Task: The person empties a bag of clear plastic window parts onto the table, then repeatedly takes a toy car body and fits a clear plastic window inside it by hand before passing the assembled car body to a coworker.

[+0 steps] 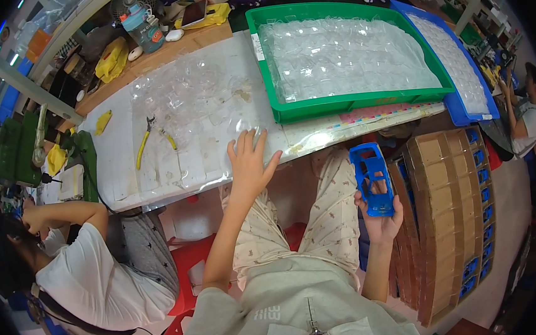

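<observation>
My right hand (382, 216) grips a blue toy car body shell (373, 181) by its lower end, right of my lap and beyond the table edge. The shell has open window holes, and my palm shows behind it. Fingers spread, my left hand (250, 162) lies at the front edge of the white-covered table (205, 172) and holds nothing. Beyond it on the table are scattered clear plastic pieces (180, 89). Yellow-handled cutting pliers (146, 142) lie to the left of that hand. Ahead and to the right stands a green tray (364, 103) filled with bagged clear plastic parts (341, 54).
A blue tray (475, 116) of clear parts adjoins the green one. Beside my right leg stands a brown divided crate (445, 216) with blue shells in some compartments. A bottle (142, 26) and yellow packets stand on the back ledge. Another person (93, 269) sits close on my left.
</observation>
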Tool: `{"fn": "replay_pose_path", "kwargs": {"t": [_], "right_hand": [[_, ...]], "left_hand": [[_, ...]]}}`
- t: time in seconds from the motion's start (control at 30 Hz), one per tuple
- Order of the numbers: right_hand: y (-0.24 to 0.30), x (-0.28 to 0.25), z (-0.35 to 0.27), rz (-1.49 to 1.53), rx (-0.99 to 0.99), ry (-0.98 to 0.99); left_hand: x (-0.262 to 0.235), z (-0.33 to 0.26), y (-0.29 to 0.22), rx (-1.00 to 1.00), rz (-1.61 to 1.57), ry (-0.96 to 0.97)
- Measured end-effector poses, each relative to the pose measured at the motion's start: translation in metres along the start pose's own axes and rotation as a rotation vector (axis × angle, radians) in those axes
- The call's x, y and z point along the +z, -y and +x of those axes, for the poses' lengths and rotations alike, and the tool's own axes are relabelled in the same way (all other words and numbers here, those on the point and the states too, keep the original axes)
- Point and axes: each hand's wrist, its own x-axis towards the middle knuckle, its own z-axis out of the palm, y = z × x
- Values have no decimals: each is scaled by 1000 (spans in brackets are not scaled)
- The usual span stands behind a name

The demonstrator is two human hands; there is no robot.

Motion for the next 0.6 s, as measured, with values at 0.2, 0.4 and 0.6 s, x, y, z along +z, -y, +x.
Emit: {"fn": "replay_pose_path", "kwargs": {"t": [0.2,0.4,0.6], "right_hand": [[-18,18,8,38,110,30],[-23,26,5,115,227,73],[-23,50,14,80,278,82]], "left_hand": [[-8,-3,5,-57,-38,60],[-19,-17,4,-52,-22,89],[-24,-37,7,57,24,126]]}}
